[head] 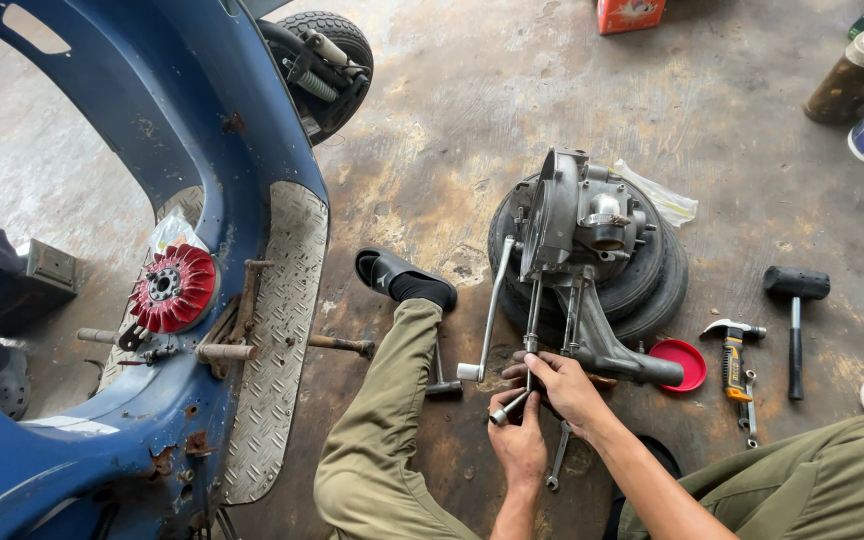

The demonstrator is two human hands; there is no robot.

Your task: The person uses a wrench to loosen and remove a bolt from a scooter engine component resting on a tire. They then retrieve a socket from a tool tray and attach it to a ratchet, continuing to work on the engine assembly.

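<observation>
My left hand grips a socket wrench under the engine lying on stacked tyres; my right hand pinches its shaft. Right of my hands, a red dish looks empty.

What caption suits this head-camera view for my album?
Both hands, left hand and right hand, grip a socket wrench on a scooter engine resting on tyres.

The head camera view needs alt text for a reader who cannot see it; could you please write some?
Seen from above, a person seated on a stained concrete floor holds both hands, left hand and right hand, on a metal rod beneath a scooter engine resting on a tyre. A blue scooter body stands left; hammers lie right.
</observation>
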